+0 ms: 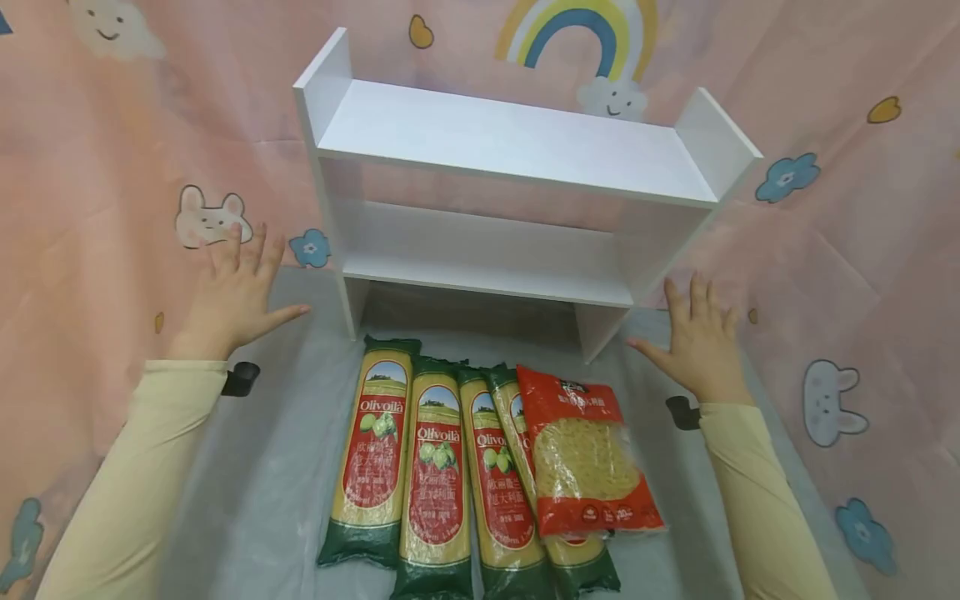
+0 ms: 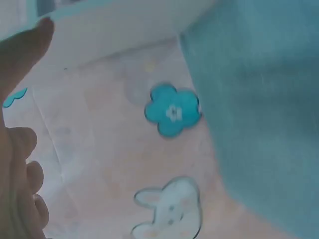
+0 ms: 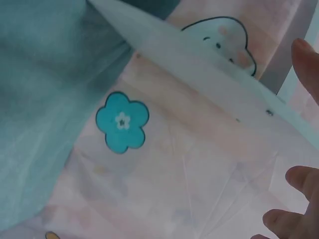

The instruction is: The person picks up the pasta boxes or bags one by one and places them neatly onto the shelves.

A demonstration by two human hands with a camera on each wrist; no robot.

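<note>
- We see the person's left hand (image 1: 234,302) with its fingers spread and straight, the thumb stretched inward.
- We see the right hand (image 1: 699,348) spread likewise, its thumb also stretched inward.
- Between the two thumbs stands a white, flat-boarded shelf unit (image 1: 487,250) with two levels; each thumb tip is near one of its side panels, though we cannot tell the exact gap.
- Between both hands, nearer the person than the fingertips, we find four long plastic pasta packets (image 1: 437,467), yellow with red labels and green ends, side by side on a grey cloth (image 1: 262,492).
- Nearest the right fingers among the packages, a red plastic pasta bag (image 1: 588,458) with a clear window partly covers the rightmost long packet.
- Beyond the fingertips we see a pink printed cloth (image 1: 847,292) backdrop.
</note>
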